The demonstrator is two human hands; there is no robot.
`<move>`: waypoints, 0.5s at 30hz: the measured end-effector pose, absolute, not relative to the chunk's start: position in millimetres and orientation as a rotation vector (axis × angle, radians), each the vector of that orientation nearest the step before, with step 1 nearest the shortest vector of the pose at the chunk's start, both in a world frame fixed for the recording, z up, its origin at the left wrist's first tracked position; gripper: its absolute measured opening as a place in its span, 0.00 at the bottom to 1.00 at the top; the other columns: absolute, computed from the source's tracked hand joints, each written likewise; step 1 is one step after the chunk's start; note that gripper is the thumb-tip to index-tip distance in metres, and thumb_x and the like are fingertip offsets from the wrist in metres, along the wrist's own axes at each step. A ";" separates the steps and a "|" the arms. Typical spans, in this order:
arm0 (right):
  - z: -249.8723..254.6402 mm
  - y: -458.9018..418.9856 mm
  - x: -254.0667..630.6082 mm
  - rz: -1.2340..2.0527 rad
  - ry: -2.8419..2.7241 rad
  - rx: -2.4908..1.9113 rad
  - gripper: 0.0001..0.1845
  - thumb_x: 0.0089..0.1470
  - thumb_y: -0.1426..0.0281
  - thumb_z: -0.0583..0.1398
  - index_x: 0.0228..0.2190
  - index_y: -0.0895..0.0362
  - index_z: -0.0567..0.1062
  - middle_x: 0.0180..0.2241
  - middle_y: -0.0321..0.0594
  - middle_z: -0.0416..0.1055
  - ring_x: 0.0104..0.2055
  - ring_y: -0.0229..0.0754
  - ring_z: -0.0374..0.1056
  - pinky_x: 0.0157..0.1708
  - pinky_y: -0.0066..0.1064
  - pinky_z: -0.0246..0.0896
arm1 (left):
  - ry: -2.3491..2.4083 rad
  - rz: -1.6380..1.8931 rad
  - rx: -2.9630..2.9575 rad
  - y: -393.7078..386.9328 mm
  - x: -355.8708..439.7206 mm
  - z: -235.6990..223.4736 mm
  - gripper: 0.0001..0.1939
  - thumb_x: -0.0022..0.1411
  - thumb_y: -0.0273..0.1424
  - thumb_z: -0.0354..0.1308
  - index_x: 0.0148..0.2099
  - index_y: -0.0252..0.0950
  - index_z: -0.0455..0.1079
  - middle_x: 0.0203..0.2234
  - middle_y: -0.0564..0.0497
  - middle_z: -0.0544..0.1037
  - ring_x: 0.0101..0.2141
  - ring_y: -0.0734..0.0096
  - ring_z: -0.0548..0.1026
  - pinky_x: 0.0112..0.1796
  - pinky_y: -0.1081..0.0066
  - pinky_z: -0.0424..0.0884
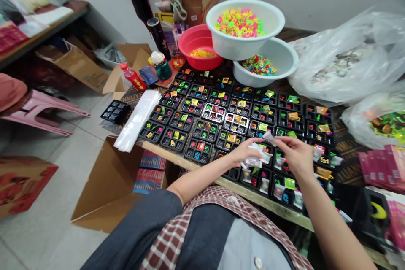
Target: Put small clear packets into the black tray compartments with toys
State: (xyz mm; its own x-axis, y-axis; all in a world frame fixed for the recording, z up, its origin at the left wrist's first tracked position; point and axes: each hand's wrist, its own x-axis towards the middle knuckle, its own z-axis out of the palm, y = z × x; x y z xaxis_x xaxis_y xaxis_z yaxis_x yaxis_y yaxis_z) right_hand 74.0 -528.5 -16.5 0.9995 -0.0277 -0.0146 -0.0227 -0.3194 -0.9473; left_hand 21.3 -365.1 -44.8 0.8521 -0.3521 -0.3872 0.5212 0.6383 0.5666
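My left hand (245, 150) is closed around a bunch of small clear plastic packets (254, 158). My right hand (295, 153) pinches one small packet (269, 136) just above the left hand's bunch. Both hands hover over black divided trays (218, 114) laid in rows across the table, their cells filled with small colourful trinkets. Several trays near my hands hold small clear packets too.
Two white basins (268, 21) and a red basin (194, 40) of colourful rings stand at the back. Large plastic bags (341, 59) lie right, pink boxes (384, 168) near right. A clear plastic stack (137, 120), red bottle (133, 76), open cartons (107, 185) and a pink stool (41, 107) sit left.
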 end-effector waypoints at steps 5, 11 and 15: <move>-3.8 -556.9 117.7 -0.132 0.046 -1.875 0.17 0.34 0.52 0.72 0.21 0.48 0.76 0.24 0.44 0.73 0.26 0.47 0.71 0.30 0.46 0.68 | 0.319 -0.574 0.603 -344.6 18.5 -48.3 0.29 0.36 0.24 0.65 0.45 0.36 0.66 0.37 0.46 0.80 0.24 0.65 0.78 0.21 0.73 0.69; -8.1 -575.6 157.7 0.100 -0.019 -2.107 0.09 0.41 0.65 0.68 0.24 0.57 0.77 0.23 0.40 0.75 0.23 0.39 0.67 0.28 0.34 0.66 | 0.422 -0.525 0.612 -316.1 7.7 -43.9 0.23 0.42 0.24 0.62 0.44 0.36 0.66 0.41 0.45 0.80 0.26 0.70 0.78 0.18 0.78 0.67; -22.8 -579.6 176.4 0.195 -0.141 -2.419 0.05 0.45 0.72 0.64 0.26 0.61 0.80 0.25 0.41 0.78 0.29 0.41 0.71 0.34 0.31 0.67 | 0.430 -0.502 0.622 -309.2 9.8 -45.0 0.22 0.43 0.23 0.62 0.44 0.37 0.66 0.41 0.47 0.80 0.28 0.71 0.78 0.18 0.79 0.70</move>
